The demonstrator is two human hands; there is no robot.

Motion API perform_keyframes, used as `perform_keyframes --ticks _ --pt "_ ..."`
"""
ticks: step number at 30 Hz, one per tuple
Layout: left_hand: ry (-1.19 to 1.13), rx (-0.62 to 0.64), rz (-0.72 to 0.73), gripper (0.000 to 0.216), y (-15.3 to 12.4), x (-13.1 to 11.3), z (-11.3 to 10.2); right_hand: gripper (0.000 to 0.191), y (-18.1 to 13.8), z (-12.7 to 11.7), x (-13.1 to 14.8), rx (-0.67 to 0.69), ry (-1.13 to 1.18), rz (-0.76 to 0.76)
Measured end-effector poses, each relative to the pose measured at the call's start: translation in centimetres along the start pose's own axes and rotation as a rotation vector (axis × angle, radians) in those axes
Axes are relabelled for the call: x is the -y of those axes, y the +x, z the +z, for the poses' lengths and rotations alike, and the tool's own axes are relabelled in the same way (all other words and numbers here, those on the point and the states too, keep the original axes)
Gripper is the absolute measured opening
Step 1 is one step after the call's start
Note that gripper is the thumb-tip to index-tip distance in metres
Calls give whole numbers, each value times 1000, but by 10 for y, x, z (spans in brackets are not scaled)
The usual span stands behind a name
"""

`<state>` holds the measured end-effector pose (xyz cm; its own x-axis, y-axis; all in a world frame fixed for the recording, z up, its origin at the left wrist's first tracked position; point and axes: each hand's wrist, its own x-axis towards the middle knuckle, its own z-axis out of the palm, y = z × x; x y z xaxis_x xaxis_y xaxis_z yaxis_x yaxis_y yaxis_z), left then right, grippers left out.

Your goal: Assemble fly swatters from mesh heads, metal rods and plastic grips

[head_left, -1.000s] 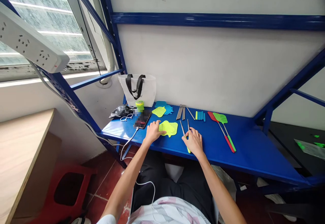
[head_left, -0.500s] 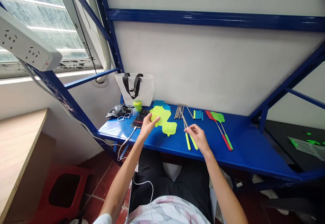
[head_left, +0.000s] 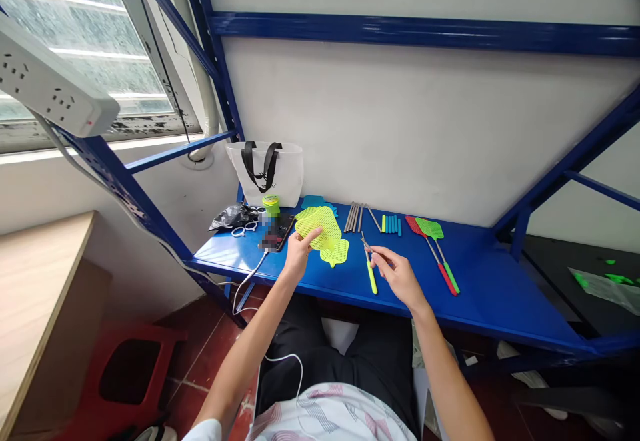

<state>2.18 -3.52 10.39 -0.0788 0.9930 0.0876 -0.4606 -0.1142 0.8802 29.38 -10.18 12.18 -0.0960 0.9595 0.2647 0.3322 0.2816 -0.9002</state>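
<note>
My left hand (head_left: 299,254) is closed on a yellow mesh fly swatter head (head_left: 320,223), lifted above the desk. Under and beside it lie more yellow swatter heads (head_left: 336,252), with blue swatter heads (head_left: 314,201) behind them. My right hand (head_left: 397,274) pinches a thin metal swatter rod (head_left: 366,241), its tip pointing left toward the yellow head but apart from it. The far part of that rod is hidden by the hand. Near the right hand, a yellow handle (head_left: 372,277) with a metal rod lies on the desk.
Behind my hands are metal rods (head_left: 354,217) and blue grips (head_left: 393,225). Red (head_left: 415,226) and green (head_left: 431,229) swatters lie right. On the left are a phone (head_left: 277,233) on a white cable, scissors (head_left: 239,231), a green tub (head_left: 271,205) and a white bag (head_left: 280,174).
My left hand has raised and tilted the yellow head, shifting slightly right. My right hand has turned the rod, lifting its yellow-handled end off the desk spot, and drawn slightly right.
</note>
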Motion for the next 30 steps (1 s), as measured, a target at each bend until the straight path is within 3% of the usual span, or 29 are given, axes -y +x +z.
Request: perform_keyframes --ticks 10,17,30 --pt "-20 78 -1 63 -13 4 13 39 -7 10 4 -97 -390 -217" --pt "3 88 56 91 -22 12 25 40 -10 11 8 -110 -421 -254" --pt "-60 57 66 91 -27 10 28 45 -13 9 9 -148 -541 -305"
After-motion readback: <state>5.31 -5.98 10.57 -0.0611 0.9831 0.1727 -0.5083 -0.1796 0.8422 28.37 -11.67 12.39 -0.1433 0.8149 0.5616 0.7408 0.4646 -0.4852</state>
